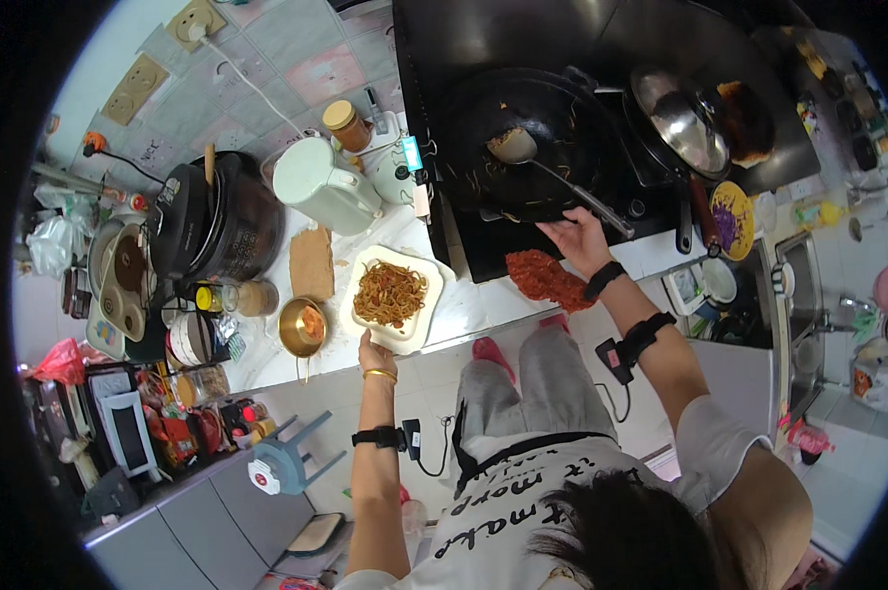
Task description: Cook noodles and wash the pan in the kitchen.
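Note:
A white square plate (416,332) of brown fried noodles (390,294) lies on the marble counter. My left hand (375,352) grips its near rim, thumb on the edge. On the cooktop at the back stands a large black wok (464,157) with a few noodle scraps inside. A metal spatula (513,147) rests in it, its handle leaning over the near right rim. My right hand (580,243) is at the wok's near side, close to that handle, with fingers apart. A red cloth (540,278) lies beneath my right wrist at the counter's front edge.
Left of the plate are a small gold pot (302,327), a brown cloth (311,264) and a black cooker (237,231). A pale green kettle (316,182) stands behind. Right of the wok sit a lidded pan (675,123) and a yellow plate (738,211) of purple shreds.

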